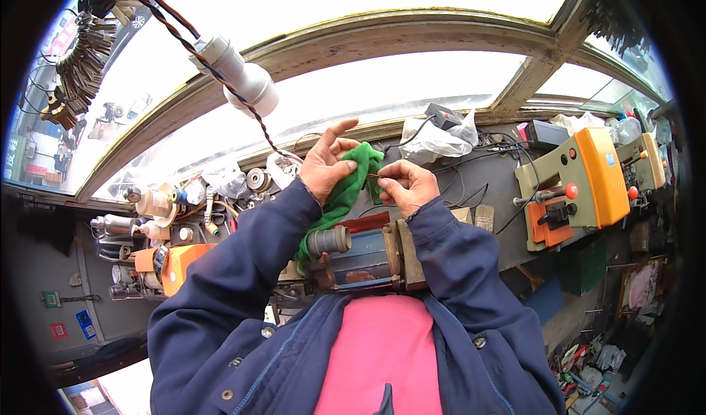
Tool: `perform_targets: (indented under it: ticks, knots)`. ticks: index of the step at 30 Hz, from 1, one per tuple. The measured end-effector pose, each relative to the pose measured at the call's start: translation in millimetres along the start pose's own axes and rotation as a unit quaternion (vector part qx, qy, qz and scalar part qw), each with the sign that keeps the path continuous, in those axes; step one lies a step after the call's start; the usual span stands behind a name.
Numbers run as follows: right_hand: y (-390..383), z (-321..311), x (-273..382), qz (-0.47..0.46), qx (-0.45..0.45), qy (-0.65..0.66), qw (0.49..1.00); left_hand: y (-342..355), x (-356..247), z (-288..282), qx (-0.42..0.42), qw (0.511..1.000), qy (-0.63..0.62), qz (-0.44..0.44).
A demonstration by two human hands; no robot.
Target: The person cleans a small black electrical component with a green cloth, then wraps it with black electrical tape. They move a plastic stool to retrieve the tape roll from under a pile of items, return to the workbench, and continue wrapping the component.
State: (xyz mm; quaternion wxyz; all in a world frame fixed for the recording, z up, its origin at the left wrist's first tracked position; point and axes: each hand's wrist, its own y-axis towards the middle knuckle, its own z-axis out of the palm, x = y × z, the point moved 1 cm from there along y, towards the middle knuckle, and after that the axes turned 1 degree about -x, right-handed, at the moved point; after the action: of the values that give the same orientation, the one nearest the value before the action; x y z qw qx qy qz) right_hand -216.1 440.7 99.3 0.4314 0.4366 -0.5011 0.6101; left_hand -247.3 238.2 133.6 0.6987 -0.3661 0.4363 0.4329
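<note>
My left hand (329, 163) grips a bunched green cloth (346, 194) between thumb and palm, its upper fingers stretched out. The cloth hangs down toward a blue electric motor (364, 257) with a ribbed grey wheel (329, 240) at its left end. Close to the cloth's right edge, my right hand (408, 185) is closed in a pinch. A thin brownish piece (376, 176) juts from its fingertips and meets the cloth; its kind is too small to tell. Both hands are above the bench, just beyond the motor.
An orange and beige machine (573, 183) with red knobs stands at the right. Another orange machine (180, 266), bottles and small parts crowd the left. A white bulb (254, 91) hangs from twisted wire, near bunches of keys (82, 62). Plastic bags (434, 141) and cables lie by the window.
</note>
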Motion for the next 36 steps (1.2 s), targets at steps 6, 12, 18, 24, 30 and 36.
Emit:
perform_targets:
  ticks: [6,12,18,24,30,36]
  knots:
    - [-1,-1,1,0.003,0.017,-0.023,1.0,-1,0,20,0.052,0.99,0.133,-0.021]
    - [-2,1,4,-0.001,0.033,-0.043,0.999,-2,-3,21,0.014,0.978,0.209,-0.019]
    - [-3,2,5,-0.001,0.018,-0.053,0.998,-3,-5,23,0.042,0.978,0.204,-0.008]
    - [-4,3,7,-0.013,0.011,-0.053,0.998,-3,-2,23,0.056,0.985,0.162,-0.015]
    - [-4,2,8,-0.034,0.013,-0.093,0.995,-1,-2,20,0.044,0.992,0.114,-0.039]
    - [-4,2,7,-0.041,0.019,-0.109,0.993,-2,-2,20,0.052,0.988,0.13,-0.059]
